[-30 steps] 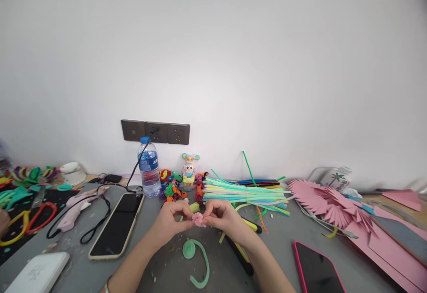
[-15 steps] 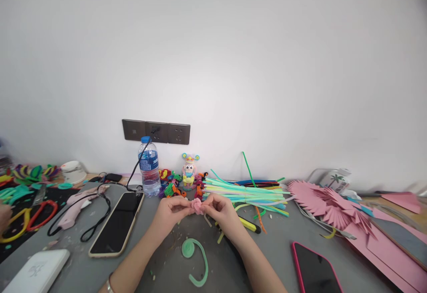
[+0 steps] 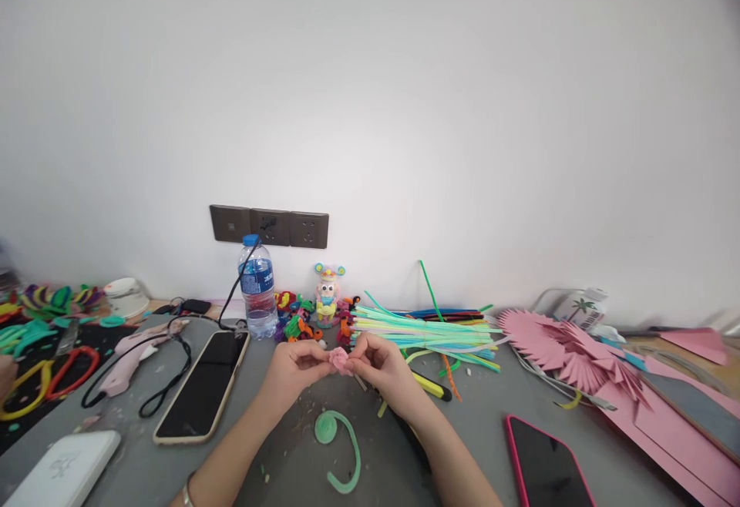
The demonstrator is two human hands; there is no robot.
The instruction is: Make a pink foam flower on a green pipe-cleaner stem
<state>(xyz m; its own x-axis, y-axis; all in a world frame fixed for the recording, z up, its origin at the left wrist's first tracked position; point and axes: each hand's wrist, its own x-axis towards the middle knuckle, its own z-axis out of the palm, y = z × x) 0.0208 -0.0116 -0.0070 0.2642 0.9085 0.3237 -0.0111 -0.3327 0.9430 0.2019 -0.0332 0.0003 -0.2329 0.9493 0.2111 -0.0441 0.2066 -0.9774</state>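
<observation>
Between my two hands is a small pink flower (image 3: 339, 360) with ruffled petals, made of what looks like pipe cleaner. My left hand (image 3: 301, 364) pinches its left side with thumb and forefinger. On the other side, my right hand (image 3: 378, 364) grips it the same way, fingers closed. Below them on the grey table lies a light green pipe cleaner (image 3: 352, 445), coiled into a flat spiral at one end with a curved tail. A yellow and black cutter (image 3: 431, 386) lies partly hidden behind my right hand.
Behind my hands are a water bottle (image 3: 257, 291), a small figurine (image 3: 327, 299) and a bundle of pipe cleaners (image 3: 428, 334). Phones (image 3: 202, 387) lie on both sides. At left are a pink glue gun (image 3: 124, 364) and scissors (image 3: 74, 374); folded pink paper (image 3: 572, 353) is at right.
The pink flower has turned slightly and shifted a little left between my fingertips. Both hands keep their pinch, and the things on the table have not moved.
</observation>
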